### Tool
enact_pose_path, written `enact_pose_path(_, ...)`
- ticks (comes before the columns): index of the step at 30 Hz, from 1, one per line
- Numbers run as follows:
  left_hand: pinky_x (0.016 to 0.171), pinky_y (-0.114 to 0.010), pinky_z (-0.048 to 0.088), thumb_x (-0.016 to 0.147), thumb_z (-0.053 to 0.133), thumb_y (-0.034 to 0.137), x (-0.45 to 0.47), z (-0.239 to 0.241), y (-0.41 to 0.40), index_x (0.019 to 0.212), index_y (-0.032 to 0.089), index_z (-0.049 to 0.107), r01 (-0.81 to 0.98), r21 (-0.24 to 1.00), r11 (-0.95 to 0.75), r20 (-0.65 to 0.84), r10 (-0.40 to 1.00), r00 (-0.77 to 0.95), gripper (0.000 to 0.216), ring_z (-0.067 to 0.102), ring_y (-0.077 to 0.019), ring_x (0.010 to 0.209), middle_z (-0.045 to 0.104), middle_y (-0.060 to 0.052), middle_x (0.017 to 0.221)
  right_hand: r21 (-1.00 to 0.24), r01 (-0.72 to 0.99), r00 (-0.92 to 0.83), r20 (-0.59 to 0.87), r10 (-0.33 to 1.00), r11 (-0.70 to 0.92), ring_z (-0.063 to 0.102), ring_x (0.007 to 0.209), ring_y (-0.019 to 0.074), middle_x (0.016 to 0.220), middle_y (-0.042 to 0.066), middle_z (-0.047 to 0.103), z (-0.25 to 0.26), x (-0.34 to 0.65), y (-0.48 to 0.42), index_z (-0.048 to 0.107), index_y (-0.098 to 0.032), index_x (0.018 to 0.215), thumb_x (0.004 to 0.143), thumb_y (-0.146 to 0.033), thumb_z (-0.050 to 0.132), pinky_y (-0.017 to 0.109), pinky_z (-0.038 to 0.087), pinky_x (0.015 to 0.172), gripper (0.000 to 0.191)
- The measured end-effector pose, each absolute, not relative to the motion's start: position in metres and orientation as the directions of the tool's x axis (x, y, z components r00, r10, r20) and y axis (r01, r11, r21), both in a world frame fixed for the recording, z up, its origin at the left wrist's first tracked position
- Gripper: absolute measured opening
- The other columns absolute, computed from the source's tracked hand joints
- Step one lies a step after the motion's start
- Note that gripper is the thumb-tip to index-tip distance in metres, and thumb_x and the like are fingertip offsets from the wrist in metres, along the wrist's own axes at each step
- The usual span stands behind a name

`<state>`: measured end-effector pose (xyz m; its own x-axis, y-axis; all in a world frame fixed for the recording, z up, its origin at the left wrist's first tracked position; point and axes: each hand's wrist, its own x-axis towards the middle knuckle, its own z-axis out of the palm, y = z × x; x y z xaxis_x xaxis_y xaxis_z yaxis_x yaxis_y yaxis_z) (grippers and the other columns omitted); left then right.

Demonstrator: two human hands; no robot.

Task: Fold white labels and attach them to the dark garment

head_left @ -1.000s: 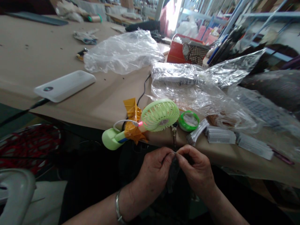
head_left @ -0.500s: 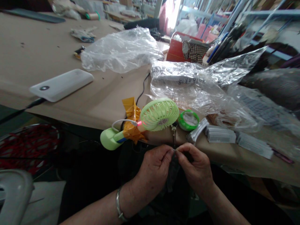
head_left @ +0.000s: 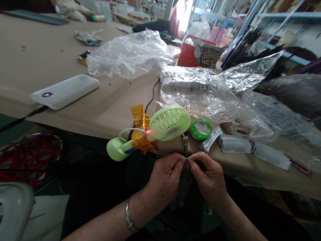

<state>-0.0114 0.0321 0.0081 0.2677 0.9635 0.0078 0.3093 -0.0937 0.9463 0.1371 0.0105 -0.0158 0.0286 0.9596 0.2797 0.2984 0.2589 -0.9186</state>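
Left hand [head_left: 164, 175] and right hand [head_left: 209, 174] close together below table edge [head_left: 100, 132], fingertips meeting, both pinched shut on small dark cloth piece [head_left: 184, 182] hanging between them, just under edge of table. Thin pale bit at the pinch, too small to tell what. Bracelet [head_left: 129, 216] on left wrist. Directly above hands: green handheld fan [head_left: 169, 123] lying at edge, handle over the side, wrapped in yellow tape [head_left: 140, 129], red light lit near neck. Green-rimmed round tin [head_left: 200, 129] just beside fan. Stacks of white tags [head_left: 234, 144] right of tin. Crumpled clear plastic bags [head_left: 130, 55] farther back. White power bank [head_left: 65, 91] well apart to left, cable attached. Red box [head_left: 188, 55] at rear.
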Motion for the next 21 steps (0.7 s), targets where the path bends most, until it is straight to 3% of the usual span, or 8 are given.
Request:
enact_pose_path(5,0.056,-0.018,0.039,0.089,0.048,0.026,-0.015,0.007,0.024,0.072,0.016,0.063,0.267,0.962,-0.055,-0.026,0.956,0.292,0.024,0.050,-0.0088,0.058,0.056,0.003,0.062,-0.917,0.291,0.001,0.285,0.959,0.272,0.055,0.067,0.0065,0.075,-0.004,0.059,-0.016,0.137,0.003,0.061,-0.018,0.084,0.092,-0.019,0.058,0.013,0.044,0.064,0.008)
enact_pose_path(8,0.055,-0.018,0.040,0.088,0.048,0.027,-0.021,0.003,0.015,0.074,0.016,0.064,0.269,0.963,0.007,-0.091,0.948,0.304,0.023,0.051,-0.0092,0.059,0.057,0.003,0.062,-0.919,0.313,0.006,0.253,0.967,0.238,0.057,0.071,0.0067,0.081,-0.004,0.061,-0.022,0.144,-0.013,0.063,-0.021,0.100,0.091,-0.021,0.061,0.012,0.045,0.068,0.009)
enact_pose_path(11,0.055,-0.019,0.039,0.086,0.047,0.029,-0.024,-0.012,0.008,0.070,0.017,0.062,0.366,0.927,0.086,-0.195,0.942,0.272,0.025,0.050,-0.0099,0.059,0.056,0.003,0.061,-0.934,0.326,0.058,0.174,0.983,0.146,0.060,0.073,0.0073,0.083,-0.003,0.063,-0.040,0.162,-0.038,0.062,-0.023,0.108,0.092,-0.025,0.060,0.012,0.046,0.069,0.016)
enact_pose_path(14,0.054,-0.020,0.039,0.083,0.047,0.031,-0.022,-0.039,0.007,0.066,0.018,0.063,0.495,0.860,0.126,-0.277,0.930,0.243,0.027,0.051,-0.0111,0.058,0.057,0.002,0.059,-0.936,0.353,0.133,0.054,0.990,0.003,0.061,0.070,0.0086,0.079,-0.002,0.065,-0.066,0.186,-0.071,0.065,-0.020,0.096,0.092,-0.030,0.059,0.012,0.047,0.064,0.013)
enact_pose_path(18,0.058,-0.023,0.045,0.080,0.047,0.034,-0.018,-0.074,0.010,0.072,0.019,0.068,0.552,0.827,0.104,-0.313,0.901,0.300,0.027,0.059,-0.0152,0.062,0.066,0.000,0.065,-0.900,0.400,0.211,-0.094,0.973,-0.174,0.063,0.073,0.0131,0.080,0.003,0.066,-0.095,0.200,-0.120,0.066,-0.016,0.090,0.091,-0.036,0.053,0.017,0.049,0.066,0.024)
enact_pose_path(21,0.061,-0.025,0.048,0.072,0.058,0.032,-0.017,-0.076,0.008,0.081,0.020,0.071,0.562,0.826,0.044,-0.314,0.864,0.394,0.019,0.064,-0.0194,0.070,0.070,-0.001,0.070,-0.866,0.440,0.253,-0.133,0.958,-0.236,0.064,0.077,0.0149,0.082,0.005,0.066,-0.100,0.183,-0.153,0.066,-0.013,0.092,0.092,-0.029,0.045,0.021,0.051,0.071,0.026)
